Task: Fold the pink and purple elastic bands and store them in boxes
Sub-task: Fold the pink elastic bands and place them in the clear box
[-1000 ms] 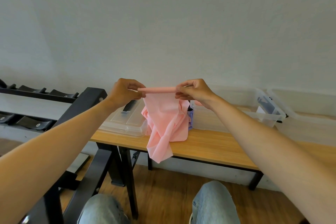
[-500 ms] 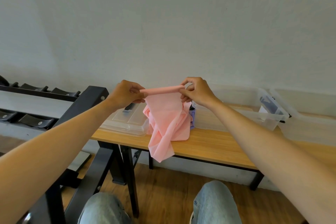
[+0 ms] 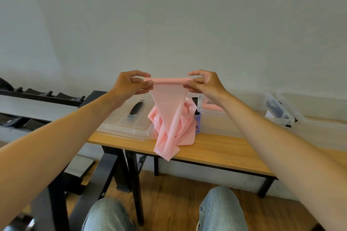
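Pink band rolling in progress above the bench.

Wooden bench carries a clear box at right; the pink band hangs from a rolled top edge, tail heaped below (purple barely visible behind). Left hand and right hand each pinch the roll's ends. Next, judged: further turns, even tension.

Pink band, purple band, clear boxes with black handle, light-wood bench

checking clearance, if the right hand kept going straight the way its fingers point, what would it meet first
The right hand points its fingers leftward along the rolled edge of the pink band, so it would probably meet the left hand first; depth looks matched.
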Demonstrator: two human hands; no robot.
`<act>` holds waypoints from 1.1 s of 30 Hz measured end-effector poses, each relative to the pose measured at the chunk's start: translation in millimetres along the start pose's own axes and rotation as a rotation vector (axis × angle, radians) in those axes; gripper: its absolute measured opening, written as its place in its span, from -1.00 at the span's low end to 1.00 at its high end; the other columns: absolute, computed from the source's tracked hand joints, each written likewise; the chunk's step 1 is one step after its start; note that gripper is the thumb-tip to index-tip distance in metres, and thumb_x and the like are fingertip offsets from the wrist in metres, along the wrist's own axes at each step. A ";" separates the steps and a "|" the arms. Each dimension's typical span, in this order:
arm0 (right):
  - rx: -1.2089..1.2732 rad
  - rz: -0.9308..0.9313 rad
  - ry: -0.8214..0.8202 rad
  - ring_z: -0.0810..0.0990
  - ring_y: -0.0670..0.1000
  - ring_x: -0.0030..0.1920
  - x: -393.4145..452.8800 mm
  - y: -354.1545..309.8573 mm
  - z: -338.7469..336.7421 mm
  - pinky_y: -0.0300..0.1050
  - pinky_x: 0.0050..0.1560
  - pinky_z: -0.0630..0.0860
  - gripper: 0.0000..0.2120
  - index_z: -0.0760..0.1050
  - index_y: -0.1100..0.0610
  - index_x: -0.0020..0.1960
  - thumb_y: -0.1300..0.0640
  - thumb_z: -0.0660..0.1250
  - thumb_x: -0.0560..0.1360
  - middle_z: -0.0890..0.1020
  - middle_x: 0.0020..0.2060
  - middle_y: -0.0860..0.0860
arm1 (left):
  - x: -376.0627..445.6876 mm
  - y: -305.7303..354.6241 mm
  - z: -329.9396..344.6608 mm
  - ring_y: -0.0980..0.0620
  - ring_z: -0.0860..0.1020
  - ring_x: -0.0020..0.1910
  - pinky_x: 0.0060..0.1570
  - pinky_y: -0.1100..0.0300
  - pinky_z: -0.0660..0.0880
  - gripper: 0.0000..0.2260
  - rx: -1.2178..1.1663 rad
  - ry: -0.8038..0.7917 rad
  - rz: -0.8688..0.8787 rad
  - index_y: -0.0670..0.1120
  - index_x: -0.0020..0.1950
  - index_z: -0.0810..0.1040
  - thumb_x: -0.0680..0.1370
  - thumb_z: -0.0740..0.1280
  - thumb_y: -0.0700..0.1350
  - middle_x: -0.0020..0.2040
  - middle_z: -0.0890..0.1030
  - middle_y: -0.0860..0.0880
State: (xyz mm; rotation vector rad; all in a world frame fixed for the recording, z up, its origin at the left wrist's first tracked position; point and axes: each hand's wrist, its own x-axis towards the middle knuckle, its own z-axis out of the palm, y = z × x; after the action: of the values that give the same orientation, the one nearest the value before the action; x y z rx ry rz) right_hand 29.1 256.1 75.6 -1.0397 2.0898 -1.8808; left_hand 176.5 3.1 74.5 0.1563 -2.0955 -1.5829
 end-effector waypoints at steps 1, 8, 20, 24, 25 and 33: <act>-0.028 -0.014 -0.004 0.78 0.01 -0.05 1.5 -6.6 -3.4 -0.21 -0.06 0.68 -0.66 0.55 0.32 0.29 0.28 0.48 0.55 0.74 0.01 0.23 | 1.2 6.9 -2.4 -0.06 0.74 -0.03 0.01 0.16 0.67 -0.68 0.010 -0.006 0.013 -0.13 0.25 0.64 0.51 0.52 -0.19 -0.01 0.74 -0.19; -0.184 -0.143 0.025 0.78 0.06 -0.07 16.7 -84.5 -27.8 -0.12 -0.08 0.69 -0.97 0.61 0.17 0.01 0.24 0.45 0.59 0.75 -0.11 0.20 | 11.8 84.5 -11.4 -0.04 0.73 0.01 0.03 0.18 0.66 -0.73 0.137 -0.012 0.209 -0.26 0.19 0.66 0.52 0.52 -0.20 0.00 0.73 -0.20; 0.049 -0.099 0.097 0.79 0.12 -0.13 26.0 -215.8 -53.8 -0.15 -0.10 0.70 -0.80 0.54 0.29 0.17 0.37 0.41 0.56 0.75 -0.11 0.26 | 28.1 201.9 -6.7 -0.10 0.74 -0.03 -0.03 0.09 0.68 -0.77 0.041 0.012 0.289 -0.26 0.22 0.59 0.60 0.44 -0.21 -0.07 0.75 -0.19; 0.159 -0.102 0.058 0.78 0.14 -0.03 29.6 -236.5 -55.3 -0.13 0.00 0.70 -0.85 0.57 0.29 0.12 0.23 0.42 0.60 0.75 -0.05 0.24 | 32.0 226.5 -10.1 -0.12 0.74 -0.01 0.05 0.07 0.67 -0.79 -0.073 0.042 0.271 -0.24 0.15 0.64 0.60 0.46 -0.13 -0.02 0.74 -0.23; 0.160 -0.110 0.069 0.78 0.13 -0.05 31.6 -241.7 -55.9 -0.14 -0.02 0.70 -0.88 0.57 0.27 0.10 0.22 0.41 0.62 0.75 -0.05 0.24 | 34.2 233.4 -12.2 -0.13 0.74 -0.01 0.05 0.07 0.67 -0.82 -0.063 0.036 0.277 -0.23 0.13 0.64 0.60 0.45 -0.15 -0.02 0.73 -0.25; -0.062 -0.175 0.063 0.77 0.01 -0.03 48.1 -286.0 -70.6 -0.24 -0.04 0.68 -0.85 0.59 0.32 0.16 0.31 0.41 0.60 0.74 0.01 0.23 | 49.2 280.5 -39.2 -0.04 0.73 0.06 0.02 0.15 0.67 -0.68 0.179 -0.076 0.309 -0.23 0.29 0.59 0.55 0.49 -0.26 0.10 0.72 -0.20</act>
State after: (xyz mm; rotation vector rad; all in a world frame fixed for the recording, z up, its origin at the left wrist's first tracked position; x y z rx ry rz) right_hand 67.1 293.0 369.4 -1.2298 2.1688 -1.9623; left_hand 209.4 38.7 357.8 -0.1632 -2.1942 -1.2382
